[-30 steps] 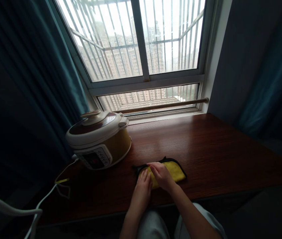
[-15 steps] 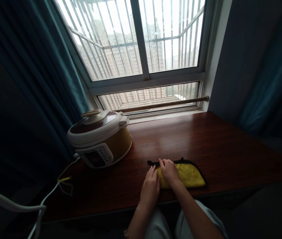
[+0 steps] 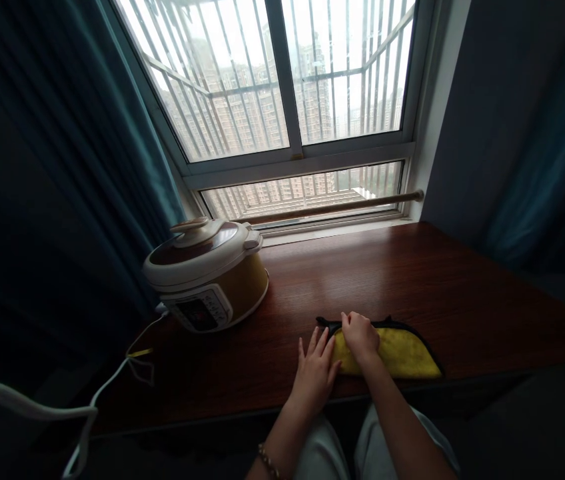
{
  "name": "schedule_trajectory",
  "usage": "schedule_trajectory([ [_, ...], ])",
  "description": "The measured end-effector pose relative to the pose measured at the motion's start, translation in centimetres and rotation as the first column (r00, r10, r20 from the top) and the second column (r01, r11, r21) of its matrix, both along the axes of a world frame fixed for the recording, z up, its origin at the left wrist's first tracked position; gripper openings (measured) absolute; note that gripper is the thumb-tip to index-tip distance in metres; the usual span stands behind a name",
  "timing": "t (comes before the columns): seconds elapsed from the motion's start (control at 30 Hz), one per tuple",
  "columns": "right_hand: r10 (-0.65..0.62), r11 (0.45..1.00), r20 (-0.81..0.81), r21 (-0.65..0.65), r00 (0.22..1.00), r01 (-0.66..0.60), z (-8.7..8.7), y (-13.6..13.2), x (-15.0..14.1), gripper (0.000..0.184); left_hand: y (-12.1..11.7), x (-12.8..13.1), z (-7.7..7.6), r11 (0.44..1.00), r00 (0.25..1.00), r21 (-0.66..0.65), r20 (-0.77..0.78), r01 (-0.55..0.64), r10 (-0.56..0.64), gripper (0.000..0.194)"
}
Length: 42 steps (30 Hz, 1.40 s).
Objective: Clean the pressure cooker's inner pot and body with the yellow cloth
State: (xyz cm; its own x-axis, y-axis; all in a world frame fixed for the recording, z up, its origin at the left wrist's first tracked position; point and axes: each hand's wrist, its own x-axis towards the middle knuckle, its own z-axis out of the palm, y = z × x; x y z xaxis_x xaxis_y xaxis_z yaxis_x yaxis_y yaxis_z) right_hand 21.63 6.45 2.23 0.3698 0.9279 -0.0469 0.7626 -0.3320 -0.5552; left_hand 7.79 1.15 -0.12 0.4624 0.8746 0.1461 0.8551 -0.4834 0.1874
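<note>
A flat yellow cloth with black edging [image 3: 409, 353] lies near the table's front edge. Its upper side curves, and a dark tip sticks out at the left end. My left hand [image 3: 315, 367] rests with spread fingers against that left end, partly on the table and partly on the cloth. Just right of it, my right hand [image 3: 362, 335] is closed, its fingers curled over the upper black edging. What sits under those curled fingers is hidden.
A white and gold electric cooker [image 3: 207, 273] stands on the brown table [image 3: 342, 270] to the left. Its white cable [image 3: 107, 387] runs down at the left. A barred window [image 3: 297, 157] lies behind, with a blue curtain [image 3: 127, 133] beside it.
The cloth and both hands appear farther right; the view has shifted slightly too. My left hand's fingers have spread apart. My right hand has curled into a tighter grip on the edging.
</note>
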Motion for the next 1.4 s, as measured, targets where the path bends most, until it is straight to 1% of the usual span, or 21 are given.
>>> schedule_trajectory([
  [0.2,0.083,0.996,-0.015,0.016,0.996,-0.083,0.1,0.0,-0.8,0.037,0.0,-0.3,-0.2,1.000,0.999,0.008,0.021,-0.028,0.028,0.045],
  [0.33,0.097,0.995,-0.016,0.015,0.995,-0.096,0.1,-0.2,-0.9,0.039,0.0,-0.2,-0.1,0.999,0.999,-0.024,0.035,-0.035,0.036,0.043],
  [0.5,0.095,0.995,-0.008,0.000,0.995,-0.095,0.2,-0.3,-0.9,0.039,-0.1,-0.1,0.2,0.997,0.997,-0.046,0.051,-0.056,0.058,0.042],
  [0.73,0.094,0.995,0.003,-0.032,0.996,-0.094,0.4,-0.2,-0.7,0.042,-0.5,0.0,0.2,0.997,0.996,0.005,0.051,-0.072,0.071,0.041],
  [0.9,0.112,0.993,-0.017,-0.032,0.994,-0.112,0.2,-0.1,-0.3,0.042,-0.5,-0.2,0.3,0.997,0.996,0.010,0.053,-0.074,0.074,0.041],
  [1.1,0.094,0.994,-0.030,-0.062,0.995,-0.096,0.1,0.1,0.1,0.042,-0.4,0.5,0.6,0.997,0.996,0.033,0.046,-0.072,0.070,0.040],
  [1.27,0.072,0.993,-0.027,-0.088,0.997,-0.074,0.1,0.3,0.0,0.042,-0.1,0.5,0.6,0.995,0.992,-0.020,0.078,-0.096,0.097,0.038],
  [1.4,0.055,0.993,-0.026,-0.099,0.998,-0.057,0.2,0.3,0.1,0.040,0.1,0.3,0.4,0.996,0.993,-0.038,0.085,-0.084,0.087,0.040],
])
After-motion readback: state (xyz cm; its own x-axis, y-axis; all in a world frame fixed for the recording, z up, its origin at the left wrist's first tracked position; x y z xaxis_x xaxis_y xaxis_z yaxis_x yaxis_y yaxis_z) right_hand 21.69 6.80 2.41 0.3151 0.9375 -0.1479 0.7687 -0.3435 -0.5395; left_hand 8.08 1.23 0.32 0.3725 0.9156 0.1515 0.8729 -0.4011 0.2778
